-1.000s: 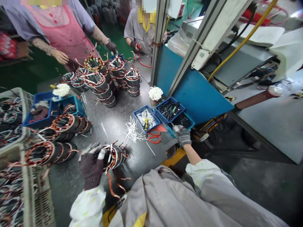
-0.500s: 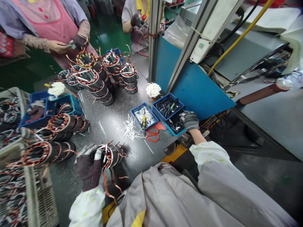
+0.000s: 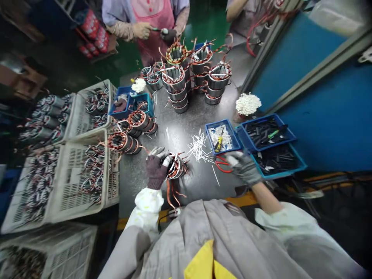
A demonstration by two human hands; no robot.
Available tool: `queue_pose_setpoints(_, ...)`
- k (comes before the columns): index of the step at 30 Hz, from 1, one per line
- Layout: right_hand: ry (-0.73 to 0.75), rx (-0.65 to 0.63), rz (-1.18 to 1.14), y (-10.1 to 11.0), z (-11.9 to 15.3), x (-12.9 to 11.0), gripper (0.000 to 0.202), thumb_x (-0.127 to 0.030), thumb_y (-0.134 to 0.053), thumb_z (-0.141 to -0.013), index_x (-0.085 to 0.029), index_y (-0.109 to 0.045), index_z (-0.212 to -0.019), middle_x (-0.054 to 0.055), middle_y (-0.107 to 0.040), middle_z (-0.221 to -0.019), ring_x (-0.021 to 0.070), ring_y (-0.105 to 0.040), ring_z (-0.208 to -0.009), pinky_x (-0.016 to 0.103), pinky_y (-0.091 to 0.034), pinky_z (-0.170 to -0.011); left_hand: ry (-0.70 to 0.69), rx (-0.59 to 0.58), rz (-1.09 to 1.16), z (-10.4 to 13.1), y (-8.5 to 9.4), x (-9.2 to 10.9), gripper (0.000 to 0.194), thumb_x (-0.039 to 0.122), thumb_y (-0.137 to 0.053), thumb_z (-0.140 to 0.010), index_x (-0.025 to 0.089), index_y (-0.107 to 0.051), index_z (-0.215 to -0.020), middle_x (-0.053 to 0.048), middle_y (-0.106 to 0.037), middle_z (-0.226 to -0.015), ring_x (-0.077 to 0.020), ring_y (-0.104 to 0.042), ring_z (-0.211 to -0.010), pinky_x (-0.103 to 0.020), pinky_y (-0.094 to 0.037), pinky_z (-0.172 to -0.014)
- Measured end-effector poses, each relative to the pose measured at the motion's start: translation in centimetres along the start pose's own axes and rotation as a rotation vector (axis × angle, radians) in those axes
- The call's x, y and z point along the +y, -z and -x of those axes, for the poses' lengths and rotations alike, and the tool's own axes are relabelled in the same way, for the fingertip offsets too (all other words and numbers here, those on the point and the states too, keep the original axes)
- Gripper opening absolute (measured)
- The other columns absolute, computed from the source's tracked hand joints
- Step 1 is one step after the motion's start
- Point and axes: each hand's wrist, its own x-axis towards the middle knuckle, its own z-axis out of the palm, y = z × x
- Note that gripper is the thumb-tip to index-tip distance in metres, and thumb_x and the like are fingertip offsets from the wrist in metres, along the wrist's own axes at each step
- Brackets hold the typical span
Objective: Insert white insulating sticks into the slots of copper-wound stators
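Observation:
My left hand (image 3: 157, 167), in a dark maroon glove with pale fingertips, grips the near end of a motor stator (image 3: 178, 166) lying on its side on the table. Copper leads hang from this stator towards my lap. My right hand (image 3: 243, 167), in a grey glove, is over the table beside red-handled scissors (image 3: 223, 163). Its fingers are drawn together, and whatever they hold is hidden. Left of it, thin white sticks (image 3: 198, 146) lie in a loose pile. A blue tray (image 3: 208, 135) holds white pieces and a yellow-handled tool (image 3: 219, 142).
Two blue bins (image 3: 302, 167) of black sleeves are at right, beside a bundle of white sticks (image 3: 247, 104). Stacked stators (image 3: 177, 93) stand at the back; others (image 3: 122, 143) lie left. Crates (image 3: 78, 201) line the left side. A co-worker (image 3: 154, 35) stands across the table.
The view has swung left. My right hand has left the lower bin of black sleeves and moved left towards the scissors. My left hand stays on the stator.

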Motion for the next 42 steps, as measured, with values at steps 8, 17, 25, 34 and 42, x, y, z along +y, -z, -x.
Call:
queue_pose_setpoints(8,0.117,-0.26,-0.126,-13.6,-2.0,-6.7,0.018,-0.023,-0.065,-0.09,-0.023,-0.081,-0.099,0.005,-0.083,-0.101,0.023,-0.076,-0.095,0.039,-0.061,-0.094,0.02,0.0,0.066,0.1,-0.2,-0.6,0.026,0.04,-0.063,-0.098,0.023,-0.081,-0.107,-0.009,-0.078,-0.125,-0.0299,-0.064,-0.134,-0.052,-0.046,-0.12)
queue_pose_setpoints(17,0.236,-0.388,0.124,-14.9,-3.0,-7.0,0.021,-0.018,-0.065,-0.096,-0.018,-0.082,-0.109,0.012,-0.08,-0.111,0.0269,-0.074,-0.105,0.044,-0.057,-0.103,-0.01,0.031,0.093,0.0,-0.4,-0.7,0.027,0.042,-0.062,-0.099,0.024,-0.081,-0.106,-0.009,-0.079,-0.122,-0.0307,-0.065,-0.132,-0.051,-0.047,-0.118)
queue_pose_setpoints(25,0.088,-0.456,-0.185,-15.8,-3.2,-6.4,0.029,-0.023,-0.056,-0.102,-0.02,-0.081,-0.117,0.007,-0.081,-0.104,0.0209,-0.076,-0.092,0.035,-0.062,-0.087,-0.017,0.045,0.08,0.1,-0.4,-1.0,0.026,0.041,-0.062,-0.099,0.023,-0.078,-0.109,-0.01,-0.077,-0.123,-0.0291,-0.064,-0.134,-0.051,-0.047,-0.118)
queue_pose_setpoints(34,0.041,-0.261,0.46,-2.1,-0.7,-2.7,0.028,-0.031,-0.056,-0.107,-0.021,-0.082,-0.105,0.007,-0.082,-0.102,0.0204,-0.075,-0.095,0.028,-0.055,-0.088,-0.003,-0.005,0.074,-1.3,-0.1,-1.0,0.035,0.05,-0.058,-0.098,0.023,-0.079,-0.104,-0.009,-0.078,-0.117,-0.0327,-0.067,-0.126,-0.056,-0.048,-0.118)
queue_pose_setpoints(42,-0.437,-0.074,1.126,14.7,-1.5,4.8,0.032,-0.031,-0.059,-0.101,-0.018,-0.081,-0.12,0.017,-0.078,-0.123,0.0291,-0.072,-0.112,0.036,-0.052,-0.094,-0.029,-0.082,0.028,-2.6,0.5,0.7,0.031,0.046,-0.058,-0.095,0.024,-0.08,-0.098,-0.007,-0.079,-0.106,-0.0334,-0.071,-0.114,-0.057,-0.055,-0.109)
